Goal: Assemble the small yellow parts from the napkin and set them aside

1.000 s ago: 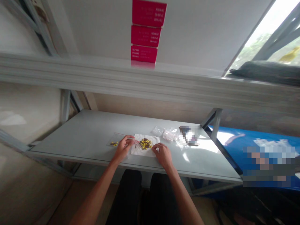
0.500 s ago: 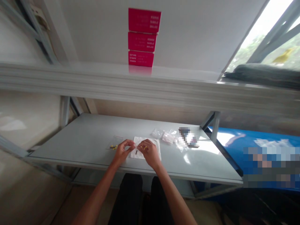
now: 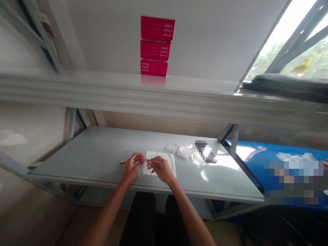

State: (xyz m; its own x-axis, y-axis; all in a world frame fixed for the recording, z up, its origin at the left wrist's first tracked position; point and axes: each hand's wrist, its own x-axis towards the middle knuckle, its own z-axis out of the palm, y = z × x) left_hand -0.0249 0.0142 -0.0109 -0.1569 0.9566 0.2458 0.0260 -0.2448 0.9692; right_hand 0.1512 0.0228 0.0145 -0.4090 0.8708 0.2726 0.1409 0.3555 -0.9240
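My left hand [image 3: 134, 164] and my right hand [image 3: 160, 167] meet at their fingertips over a white cloth [image 3: 170, 160] on the grey table. Both hands are pinched on something too small to make out. A bit of yellow shows at the top of my right hand's fingers. Left of my left hand lies a clear plastic bag [image 3: 120, 158] with small yellow pieces [image 3: 123, 163] on it or in it. A small dark piece rests on the cloth, partly covered by my right hand.
Crumpled clear plastic bags [image 3: 185, 151] lie right of the cloth, beside a blurred-out item [image 3: 206, 150]. A shelf edge [image 3: 153, 99] crosses above the table, with three stacked red boxes [image 3: 155, 51] on it. To the right is a blue table [image 3: 252, 150] with a person's hand at its edge.
My right hand's fingers have turned downward and the yellow pieces in them show less. The fingertips stay together. The whole view has shifted slightly.
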